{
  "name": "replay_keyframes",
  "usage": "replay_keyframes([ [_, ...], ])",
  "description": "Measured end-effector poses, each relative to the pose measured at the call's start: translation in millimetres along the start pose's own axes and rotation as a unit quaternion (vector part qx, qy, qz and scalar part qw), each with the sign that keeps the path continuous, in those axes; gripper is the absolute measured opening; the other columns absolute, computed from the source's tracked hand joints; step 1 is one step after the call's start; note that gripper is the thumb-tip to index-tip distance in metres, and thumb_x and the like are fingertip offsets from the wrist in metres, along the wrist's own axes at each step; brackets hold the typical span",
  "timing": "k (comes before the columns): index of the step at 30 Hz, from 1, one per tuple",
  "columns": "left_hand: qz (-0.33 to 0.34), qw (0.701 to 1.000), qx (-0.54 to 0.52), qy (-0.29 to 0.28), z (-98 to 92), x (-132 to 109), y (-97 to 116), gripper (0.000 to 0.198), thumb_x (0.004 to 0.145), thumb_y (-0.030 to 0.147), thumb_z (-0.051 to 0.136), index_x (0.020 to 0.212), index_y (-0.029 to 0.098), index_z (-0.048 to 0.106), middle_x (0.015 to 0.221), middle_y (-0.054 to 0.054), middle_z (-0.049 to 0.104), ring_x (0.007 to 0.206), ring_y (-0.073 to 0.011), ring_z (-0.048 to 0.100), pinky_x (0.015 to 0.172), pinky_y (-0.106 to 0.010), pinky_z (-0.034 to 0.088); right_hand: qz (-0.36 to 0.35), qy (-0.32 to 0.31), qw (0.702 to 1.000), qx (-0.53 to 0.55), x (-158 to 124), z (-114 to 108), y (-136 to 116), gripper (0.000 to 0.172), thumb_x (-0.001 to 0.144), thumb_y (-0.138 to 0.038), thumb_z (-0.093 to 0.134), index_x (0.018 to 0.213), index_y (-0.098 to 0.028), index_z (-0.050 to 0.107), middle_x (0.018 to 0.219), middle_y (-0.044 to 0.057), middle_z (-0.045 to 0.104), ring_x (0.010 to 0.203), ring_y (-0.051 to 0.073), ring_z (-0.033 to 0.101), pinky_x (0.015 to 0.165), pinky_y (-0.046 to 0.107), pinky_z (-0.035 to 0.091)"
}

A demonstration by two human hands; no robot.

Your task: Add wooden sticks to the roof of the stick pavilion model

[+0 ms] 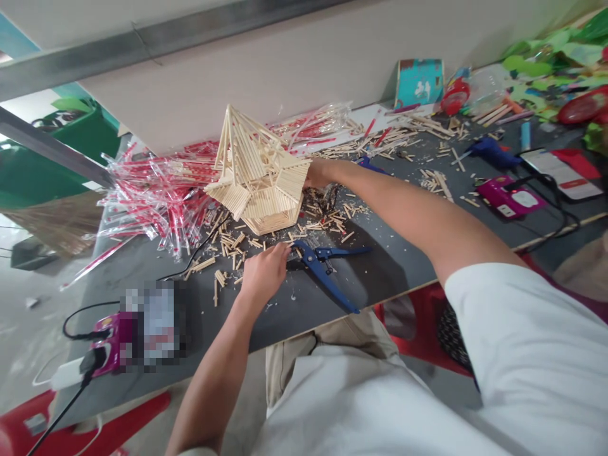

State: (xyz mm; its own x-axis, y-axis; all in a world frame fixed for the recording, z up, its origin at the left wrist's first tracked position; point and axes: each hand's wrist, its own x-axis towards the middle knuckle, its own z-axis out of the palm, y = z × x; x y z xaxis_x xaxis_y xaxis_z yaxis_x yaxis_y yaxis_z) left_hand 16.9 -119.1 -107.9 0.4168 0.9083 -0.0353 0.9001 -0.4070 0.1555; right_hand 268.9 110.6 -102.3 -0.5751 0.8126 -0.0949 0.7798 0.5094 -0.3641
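A small house built of thin wooden sticks [256, 174] stands on the dark grey table [380, 266], tilted a little. My right hand [317, 174] reaches across and rests against the model's right side, fingers curled on its roof edge. My left hand [263, 272] is down on the table among loose cut stick pieces [228, 244], fingers pinched together on something I cannot make out. Blue-handled cutters [327, 266] lie just to the right of my left hand, their jaws near its fingertips.
Clear wrappers with red print [156, 190] pile up behind and left of the model. A purple device [111, 339] with cables sits front left. Another purple device [510, 197], a blue glue gun [489, 152], a phone [563, 174] and more sticks [408, 130] lie at right. Green craft material [555, 69] fills the far right corner.
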Motion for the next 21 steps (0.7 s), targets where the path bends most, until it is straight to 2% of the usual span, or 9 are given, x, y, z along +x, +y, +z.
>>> replay_keyframes([
  [7,0.006,1.000,-0.001,-0.001,0.0,0,0,0.035,0.111,0.042,0.030,0.115,0.027,0.062,0.100,-0.001,0.077,0.085,-0.0216,0.074,0.061,-0.031,0.028,0.027,0.018,0.999,0.027,-14,-16,11,0.033,0.083,-0.028,0.077,0.114,-0.016,0.072,0.110,0.009,0.077,0.106,0.027,0.067,0.096,0.039,0.051],
  [11,0.004,1.000,0.000,-0.002,-0.8,0,0,0.035,0.111,0.042,0.030,0.114,0.027,0.062,0.100,-0.001,0.077,0.085,-0.0217,0.074,0.060,-0.031,0.027,0.038,0.024,0.994,0.102,-21,-33,22,0.028,0.083,-0.031,0.081,0.104,-0.015,0.072,0.103,0.009,0.078,0.093,0.023,0.070,0.086,0.038,0.055],
  [13,0.003,1.000,-0.001,-0.003,-1.1,-1,0,0.035,0.111,0.042,0.030,0.114,0.027,0.062,0.100,-0.001,0.077,0.084,-0.0217,0.074,0.060,-0.031,0.026,0.044,0.007,0.983,0.179,-28,-39,25,0.030,0.082,-0.038,0.084,0.101,-0.018,0.072,0.100,0.006,0.079,0.089,0.021,0.072,0.080,0.037,0.056],
  [16,0.005,1.000,-0.002,-0.004,-1.0,-1,0,0.035,0.110,0.041,0.030,0.115,0.027,0.062,0.100,-0.001,0.077,0.084,-0.0217,0.074,0.060,-0.031,0.025,0.038,-0.013,0.957,0.287,-41,-43,26,0.042,0.078,-0.048,0.086,0.107,-0.021,0.073,0.098,0.002,0.079,0.083,0.019,0.073,0.074,0.036,0.058],
  [19,0.004,1.000,-0.001,-0.004,-0.3,-1,-1,0.036,0.110,0.042,0.030,0.114,0.027,0.062,0.100,-0.002,0.078,0.084,-0.0220,0.074,0.060,-0.031,0.025,0.031,-0.025,0.938,0.344,-56,-45,26,0.053,0.072,-0.049,0.090,0.116,-0.024,0.073,0.095,0.000,0.079,0.079,0.018,0.073,0.072,0.036,0.059],
  [21,0.001,1.000,-0.001,-0.003,0.1,-1,-1,0.035,0.110,0.042,0.031,0.115,0.027,0.063,0.101,-0.001,0.078,0.084,-0.0222,0.074,0.060,-0.031,0.026,0.027,-0.039,0.930,0.365,-66,-47,24,0.054,0.071,-0.048,0.090,0.118,-0.027,0.074,0.094,-0.001,0.079,0.079,0.017,0.074,0.074,0.036,0.060],
])
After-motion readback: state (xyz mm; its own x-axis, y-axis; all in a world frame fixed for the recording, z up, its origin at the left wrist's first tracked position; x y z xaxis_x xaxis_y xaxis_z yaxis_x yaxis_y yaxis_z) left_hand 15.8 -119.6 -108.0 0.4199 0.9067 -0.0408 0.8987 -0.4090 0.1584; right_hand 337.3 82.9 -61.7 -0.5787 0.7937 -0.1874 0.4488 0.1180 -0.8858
